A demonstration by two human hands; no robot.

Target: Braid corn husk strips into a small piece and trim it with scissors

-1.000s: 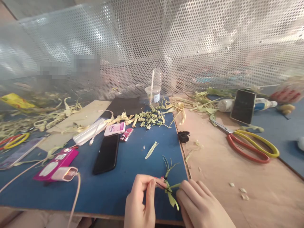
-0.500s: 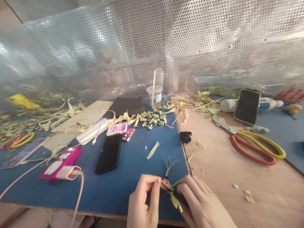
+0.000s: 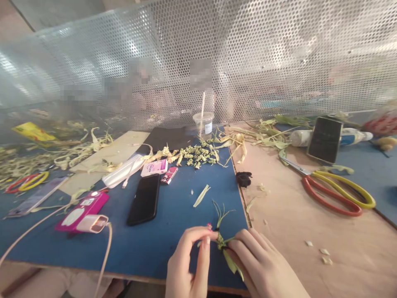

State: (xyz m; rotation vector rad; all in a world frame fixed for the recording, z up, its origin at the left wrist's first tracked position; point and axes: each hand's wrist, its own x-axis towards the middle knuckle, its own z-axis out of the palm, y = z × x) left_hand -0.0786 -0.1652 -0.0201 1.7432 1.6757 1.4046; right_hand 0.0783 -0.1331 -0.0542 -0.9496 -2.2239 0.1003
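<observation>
At lower centre, the left hand (image 3: 188, 261) is touching the leafy green bundle (image 3: 221, 242), its hold unclear; the right hand (image 3: 262, 263) is hiding its fingertips, so I can't tell its grip. Uneven tugging would be risking torn leaves.

Blue tabletop (image 3: 145, 248) is lying open leftward of the left hand (image 3: 182, 263); scissors (image 3: 335, 176) are obstructing ahead-right of the right hand (image 3: 262, 260).

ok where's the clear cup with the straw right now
In the head view, the cup stands just above centre, right of the black sheet, between the perforated screen and small green pieces.
</observation>
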